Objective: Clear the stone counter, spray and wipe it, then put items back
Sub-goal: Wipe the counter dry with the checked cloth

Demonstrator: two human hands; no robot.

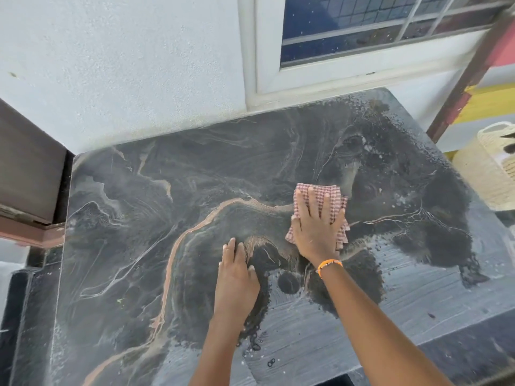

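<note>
My right hand (pixel 316 229) presses a checked cloth (pixel 320 196) flat, fingers spread, mid-tabletop (pixel 125 218), my left hand (pixel 235 277) resting open beside it; I should wipe overlapping strokes through the wet patches toward the window (pixel 362 37).

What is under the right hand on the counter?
A checked cloth lies under the right hand, pressed flat on the stone counter. The hand covers the cloth's middle, so that part and the stone below cannot be seen.
</note>
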